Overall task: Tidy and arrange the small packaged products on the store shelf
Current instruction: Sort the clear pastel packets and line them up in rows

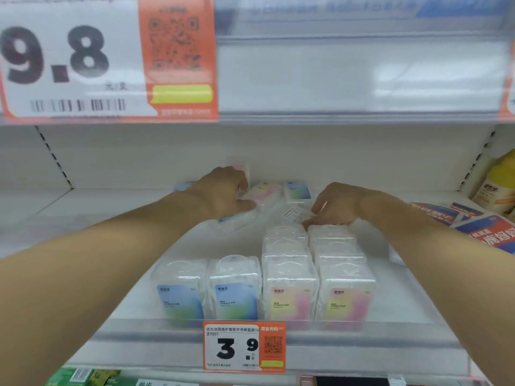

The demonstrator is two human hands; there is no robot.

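With my left hand gripping a loose box and my right hand's fingers loosely curled against the pink-label row, a careless shove risked toppling those upright boxes.

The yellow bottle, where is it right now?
In the head view, the yellow bottle stands at the shelf's far right edge, behind the red-and-blue flat packages.

This is a shop aisle. White metal shelving carries orange price tags with barcodes and QR codes clipped to the shelf edges. Identical clear packaged boxes stand in neat rows facing outward behind the tags.
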